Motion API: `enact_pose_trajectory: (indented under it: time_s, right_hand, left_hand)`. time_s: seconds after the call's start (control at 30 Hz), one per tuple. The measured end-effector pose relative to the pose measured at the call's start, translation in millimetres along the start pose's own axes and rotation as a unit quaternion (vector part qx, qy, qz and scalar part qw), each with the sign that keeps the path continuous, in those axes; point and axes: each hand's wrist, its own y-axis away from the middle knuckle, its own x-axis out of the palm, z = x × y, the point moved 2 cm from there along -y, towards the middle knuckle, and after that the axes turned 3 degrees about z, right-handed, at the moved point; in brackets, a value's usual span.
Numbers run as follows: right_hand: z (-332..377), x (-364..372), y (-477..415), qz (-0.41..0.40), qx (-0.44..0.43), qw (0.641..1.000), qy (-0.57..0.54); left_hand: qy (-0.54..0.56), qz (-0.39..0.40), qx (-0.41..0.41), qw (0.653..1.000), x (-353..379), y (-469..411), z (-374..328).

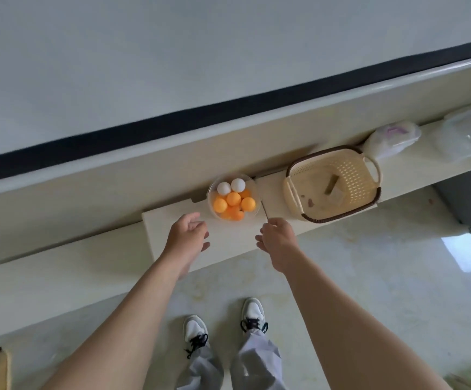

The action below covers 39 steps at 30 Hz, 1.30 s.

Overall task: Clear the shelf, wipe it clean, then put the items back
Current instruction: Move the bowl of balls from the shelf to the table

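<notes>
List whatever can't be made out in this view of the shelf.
All in the head view:
Nearer plastic bag: contents blurred behind cloudy film.
Farther plastic bag: same, and cut by the right edge.
Basket: bits inside too small to identify.
Bowl: lower balls hidden under upper ones, so no count.
Right hand: fingers hidden behind its back; grip unclear.

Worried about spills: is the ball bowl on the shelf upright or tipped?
Upright. The bowl sits flat on the shelf, open rim facing up, orange and white balls all inside.
</notes>
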Motion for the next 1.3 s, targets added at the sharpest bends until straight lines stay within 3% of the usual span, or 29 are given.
enact_pose_trajectory:
  time_s: [0.2, 0.4, 0.53, 1.0, 1.3]
  right_hand:
    - [12.5, 7.5, -59.7, 0.084, 0.004, 0.996, 0.004]
    - [21.8, 15.2, -95.5, 0.136, -0.004, 0.990, 0.021]
    - [26.2, 18.6, -100.1, 0.147, -0.012, 0.989, 0.020]
    - [34.4, 15.3, -35.0, 0.199, -0.052, 0.979, 0.017]
    - [20.2, 83.5, 48.1, 0.251, -0.075, 0.962, 0.078]
  left_hand:
    - [0.041, -0.026, -0.043, 0.998, 47.4, -51.6, 10.4]
    - [0.079, -0.094, -0.045, 0.991, 63.1, -80.6, 11.2]
    - [0.071, -0.096, -0.043, 0.992, 66.2, -82.5, 11.9]
    - [0.079, -0.100, 0.009, 0.992, 28.6, -17.6, -5.0]
    - [0.121, -0.155, 0.019, 0.980, -64.8, 57.0, 6.4]
